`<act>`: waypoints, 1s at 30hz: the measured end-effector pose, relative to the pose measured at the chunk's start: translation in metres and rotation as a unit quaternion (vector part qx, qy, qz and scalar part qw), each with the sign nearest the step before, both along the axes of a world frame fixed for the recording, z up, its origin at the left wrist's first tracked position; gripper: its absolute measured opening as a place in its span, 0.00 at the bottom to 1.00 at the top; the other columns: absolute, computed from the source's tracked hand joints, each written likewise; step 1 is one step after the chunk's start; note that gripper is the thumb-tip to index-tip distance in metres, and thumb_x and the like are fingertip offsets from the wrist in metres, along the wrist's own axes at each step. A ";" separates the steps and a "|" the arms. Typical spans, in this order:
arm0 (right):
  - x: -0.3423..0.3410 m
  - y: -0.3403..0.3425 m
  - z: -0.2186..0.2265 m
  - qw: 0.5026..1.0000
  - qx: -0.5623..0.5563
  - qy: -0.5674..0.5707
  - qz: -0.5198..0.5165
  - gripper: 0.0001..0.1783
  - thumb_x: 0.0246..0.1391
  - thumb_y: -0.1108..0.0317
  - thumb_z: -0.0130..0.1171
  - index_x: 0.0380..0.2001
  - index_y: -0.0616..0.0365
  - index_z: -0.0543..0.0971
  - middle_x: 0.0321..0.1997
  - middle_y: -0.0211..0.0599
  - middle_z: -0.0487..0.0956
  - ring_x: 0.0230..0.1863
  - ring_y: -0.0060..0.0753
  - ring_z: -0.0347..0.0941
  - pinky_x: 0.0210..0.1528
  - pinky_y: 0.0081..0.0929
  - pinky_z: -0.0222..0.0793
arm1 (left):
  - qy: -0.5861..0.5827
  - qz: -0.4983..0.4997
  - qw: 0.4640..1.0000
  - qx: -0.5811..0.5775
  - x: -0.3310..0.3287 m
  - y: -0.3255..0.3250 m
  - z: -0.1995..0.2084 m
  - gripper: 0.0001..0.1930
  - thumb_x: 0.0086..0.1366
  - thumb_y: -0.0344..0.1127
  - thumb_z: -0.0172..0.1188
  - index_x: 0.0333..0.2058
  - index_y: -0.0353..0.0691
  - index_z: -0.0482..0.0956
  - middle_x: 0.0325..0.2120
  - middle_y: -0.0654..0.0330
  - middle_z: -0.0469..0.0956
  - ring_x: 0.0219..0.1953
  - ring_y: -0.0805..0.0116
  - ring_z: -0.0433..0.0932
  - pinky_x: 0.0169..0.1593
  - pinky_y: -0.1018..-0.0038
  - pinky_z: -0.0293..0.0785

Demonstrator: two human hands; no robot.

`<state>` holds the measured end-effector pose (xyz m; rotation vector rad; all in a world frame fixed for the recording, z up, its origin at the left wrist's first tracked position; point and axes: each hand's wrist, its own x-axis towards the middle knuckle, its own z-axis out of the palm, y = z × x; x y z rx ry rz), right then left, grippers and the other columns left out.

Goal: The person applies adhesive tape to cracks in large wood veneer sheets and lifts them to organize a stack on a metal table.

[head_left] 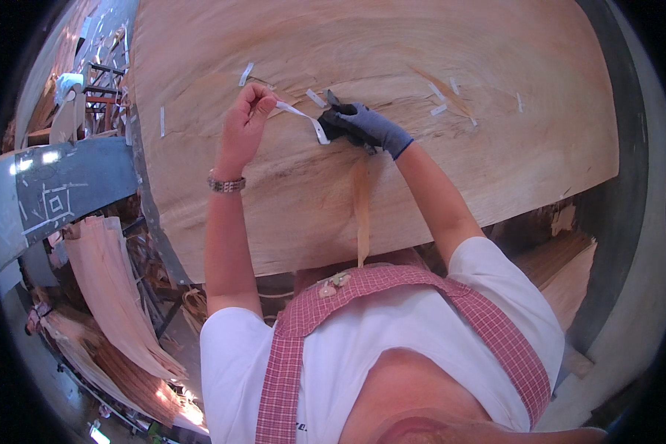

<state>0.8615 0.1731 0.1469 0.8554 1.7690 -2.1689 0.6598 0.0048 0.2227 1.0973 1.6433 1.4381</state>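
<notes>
While left hand (246,123) pinches white tape strip (294,111) over wood sheet (288,211), strip's far end sits beside gloved right hand (368,127); right grip: cannot tell. Step looks like taping; next move likely calls for laying strip flat, pressing.

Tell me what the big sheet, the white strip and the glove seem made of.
Sheet: likely wood veneer, matte; wavy tan grain shows. Strip: perhaps paper or plastic tape; smooth, white, thin, bent. Glove: apparently matte knit fabric, grey-blue and snug; its dark part may be coated.
</notes>
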 end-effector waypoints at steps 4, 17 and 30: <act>0.003 -0.002 0.002 0.998 -0.035 0.051 -0.002 0.22 0.61 0.46 0.55 0.43 0.54 0.82 0.32 0.24 0.82 0.21 0.11 0.64 0.19 0.13 0.56 | -0.001 -0.122 0.992 -0.024 -0.002 0.005 0.037 0.08 0.71 0.37 0.53 0.35 0.39 0.71 0.33 0.65 0.74 0.38 0.77 0.72 0.46 0.79 0.68; 0.005 -0.021 0.049 0.991 -0.070 0.102 0.044 0.23 0.63 0.47 0.52 0.48 0.55 0.78 0.34 0.31 0.83 0.18 0.14 0.68 0.16 0.14 0.60 | -0.085 -0.106 0.990 -0.024 -0.026 0.006 0.025 0.10 0.71 0.41 0.54 0.37 0.40 0.71 0.33 0.65 0.75 0.38 0.76 0.73 0.47 0.76 0.70; -0.012 -0.063 -0.001 0.965 -0.003 -0.042 -0.259 0.13 0.59 0.57 0.60 0.34 0.56 0.78 0.25 0.32 0.82 0.18 0.21 0.75 0.16 0.20 0.63 | 0.468 0.116 0.850 -0.212 -0.030 0.074 -0.088 0.11 0.56 0.44 0.65 0.31 0.43 0.79 0.38 0.57 0.76 0.46 0.56 0.73 0.48 0.58 0.68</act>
